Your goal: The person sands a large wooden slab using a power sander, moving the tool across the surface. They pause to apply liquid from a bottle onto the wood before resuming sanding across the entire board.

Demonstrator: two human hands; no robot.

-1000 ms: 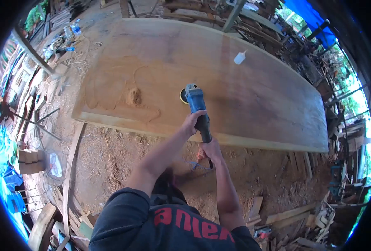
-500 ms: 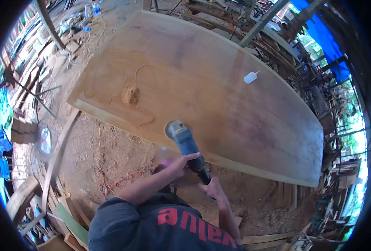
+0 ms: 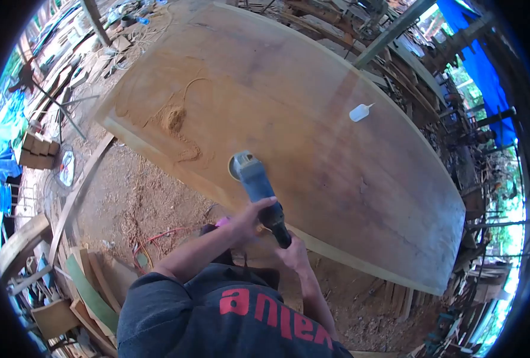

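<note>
A blue-grey angle grinder [image 3: 257,179] with a round disc at its head rests over the large wooden slab [image 3: 360,197], near the slab's close edge. My left hand [image 3: 254,216] is wrapped round the middle of the grinder's body. Behind it, my right hand [image 3: 293,253] grips the black rear end of the tool. A pile of sawdust [image 3: 172,119] lies on the slab ahead and to the left of the disc, with thin curved trails of dust around it. Fine dust coats much of the slab's left half.
A white squeeze bottle [image 3: 359,113] lies on the slab's far right part. Shavings cover the ground [image 3: 151,203], where a red cord [image 3: 168,234] runs near my left side. Wood offcuts [image 3: 89,298] lie at lower left; a wooden post [image 3: 390,36] stands beyond the slab.
The grinder has moved forward and slightly left over the slab, with both hands still on it. The view has shifted a little too.
</note>
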